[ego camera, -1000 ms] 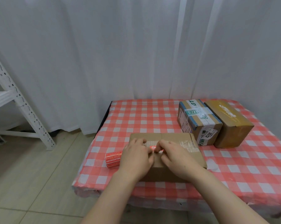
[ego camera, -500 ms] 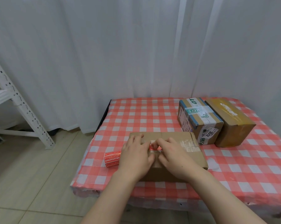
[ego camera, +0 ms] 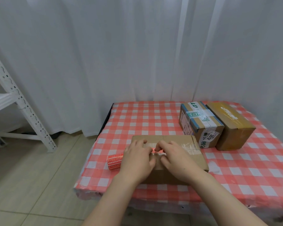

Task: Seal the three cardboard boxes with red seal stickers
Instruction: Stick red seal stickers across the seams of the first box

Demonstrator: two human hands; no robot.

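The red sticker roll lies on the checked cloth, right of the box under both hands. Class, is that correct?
No. The head view shows the red sticker roll left of the box, beside the left hand. The rest holds: it lies on the checked cloth.

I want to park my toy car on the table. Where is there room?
Bare cloth at the back left, between curtain, flat box and taped box; and at the front right, beside the flat box, before the brown box. Crowded front left: left hand and right hand on the red sticker, sticker roll beside.
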